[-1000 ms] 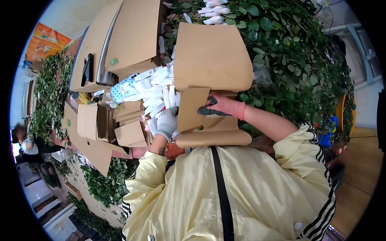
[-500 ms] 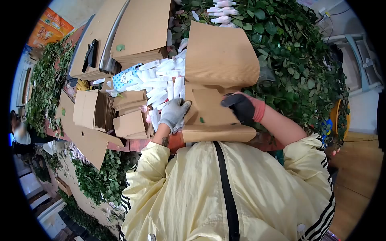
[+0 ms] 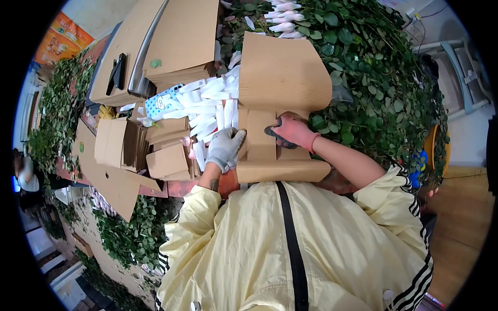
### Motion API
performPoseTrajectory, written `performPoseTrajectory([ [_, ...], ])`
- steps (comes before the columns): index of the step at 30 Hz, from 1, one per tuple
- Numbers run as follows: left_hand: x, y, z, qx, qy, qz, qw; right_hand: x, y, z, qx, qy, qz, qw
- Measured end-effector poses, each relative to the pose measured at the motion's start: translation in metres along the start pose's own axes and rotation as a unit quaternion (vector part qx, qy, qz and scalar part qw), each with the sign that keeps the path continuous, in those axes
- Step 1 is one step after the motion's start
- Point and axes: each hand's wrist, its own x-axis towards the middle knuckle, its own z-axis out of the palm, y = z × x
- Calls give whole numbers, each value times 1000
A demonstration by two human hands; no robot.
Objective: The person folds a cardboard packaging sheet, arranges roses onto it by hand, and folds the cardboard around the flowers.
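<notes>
A large corrugated cardboard sheet lies in front of me, its far flap raised and its near flap bent up against my jacket. On its middle sits a smaller cardboard piece. My left hand, in a grey glove, is closed on the sheet's left edge, thumb on top. Over the right part of the small piece is my right hand, in a pink glove with a dark palm. Its fingers are curled, and what they hold, if anything, is hidden beneath them.
White paper strips and a blue patterned phone case lie to the left. Beyond are cardboard stacks with a black object on one. Leafy stems cover the right side. Wrapped pink flower heads lie at the back.
My right hand has moved left and slightly up over the small cardboard piece, its back now facing up. A small green leaf on the sheet is no longer visible. My left hand stays put.
</notes>
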Motion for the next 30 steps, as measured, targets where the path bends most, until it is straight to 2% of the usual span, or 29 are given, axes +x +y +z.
performPoseTrajectory([
  [4, 1, 0, 0, 11, 1, 4, 1000, 1, -3, -1, -52, -11, 20, 998],
  [6, -2, 1, 2, 10, 6, 10, 1000, 3, -6, -3, -141, -27, 7, 990],
  [8, -17, 18, -6, 76, 80, 53, 993, 2, -7, -3, -156, -26, -5, 987],
  [9, -24, 26, -13, 78, 79, 54, 992, 2, -8, -4, -176, -24, -17, 984],
  [11, -33, 38, -24, 163, 174, 261, 936, 6, -5, -4, -177, -25, -25, 984],
  [12, -30, 37, -22, 163, 173, 259, 936, 6, -4, -4, -183, -28, -33, 982],
  [14, -21, 36, -21, 202, -24, 378, 903, 4, -5, -4, -190, -28, -30, 981],
  [15, -19, 37, -19, 291, -73, 348, 888, 4, -8, -5, -196, -26, -29, 980],
  [16, -16, 38, -18, 293, -71, 347, 888, 4, -9, -5, -197, -25, -32, 980],
  [22, -1, 29, -13, 260, -63, 395, 879, 0, -18, -10, -291, -30, -54, 955],
  [24, -6, 21, -12, 199, -36, 386, 900, -4, -18, -11, -322, -30, -50, 945],
  [25, -15, 24, -14, 109, -21, 297, 948, 8, -4, -8, -353, -11, -102, 930],
  [26, -25, 28, -9, -91, 47, 225, 969, 19, 10, -6, -387, 12, -154, 909],
  [27, -10, 3, -13, 94, 116, 216, 965, 29, 24, -3, -419, 40, -203, 884],
  [28, -13, 7, -21, 101, 114, 202, 967, 21, 16, -3, -453, 67, -225, 860],
  [29, -17, 12, -22, 164, 101, 185, 964, 19, 11, -4, -410, 48, -180, 893],
  [30, -17, 10, -12, 119, 50, 127, 983, 18, 7, -4, -368, 25, -130, 920],
])
